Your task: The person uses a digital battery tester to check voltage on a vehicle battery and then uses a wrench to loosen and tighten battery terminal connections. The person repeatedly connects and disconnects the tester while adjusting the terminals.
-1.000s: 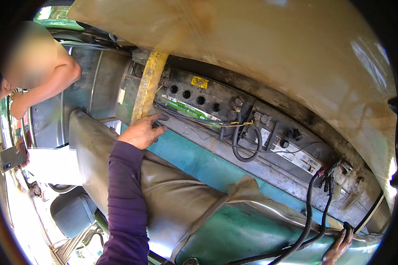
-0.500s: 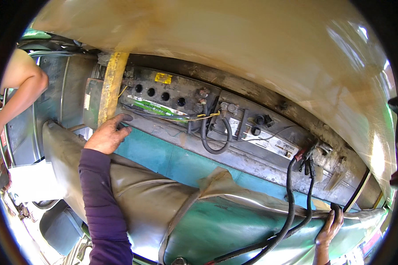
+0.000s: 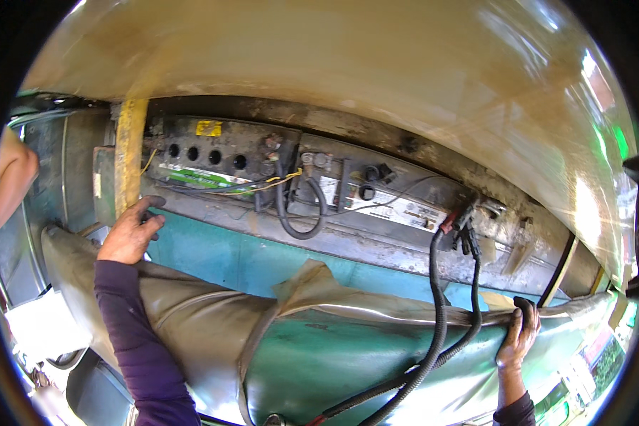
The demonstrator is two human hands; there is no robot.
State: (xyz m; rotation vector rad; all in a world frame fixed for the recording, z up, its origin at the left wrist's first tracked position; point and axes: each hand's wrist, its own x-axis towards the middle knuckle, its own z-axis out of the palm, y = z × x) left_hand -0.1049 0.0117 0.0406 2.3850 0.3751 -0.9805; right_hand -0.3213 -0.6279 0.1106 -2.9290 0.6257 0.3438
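Observation:
Two black batteries, a left one (image 3: 192, 135) with several round open holes and a right one (image 3: 405, 195), lie in a long recess. A thick black cable (image 3: 309, 231) loops between them. Dark cable clamps (image 3: 463, 221) sit at the right battery's far end, with ribbed cables (image 3: 440, 305) hanging forward. My left hand (image 3: 126, 234) rests at the foot of a yellow bar (image 3: 129, 153), its thumb and finger apart, seemingly empty. My right hand (image 3: 517, 342) has its fingers hooked over the upper edge of a brown-and-green vinyl cover (image 3: 348, 348).
A large tan panel (image 3: 298, 50) overhangs the recess. Another person's bent arm (image 3: 13, 174) shows at the far left, above a white sheet (image 3: 42, 326). A turquoise panel (image 3: 213, 248) runs below the batteries. Thin yellow and black wires (image 3: 263, 184) cross the left battery.
The whole view has shifted, so the batteries appear further left. More of my right forearm shows. Both hands keep their places on the bar's foot and the cover's edge.

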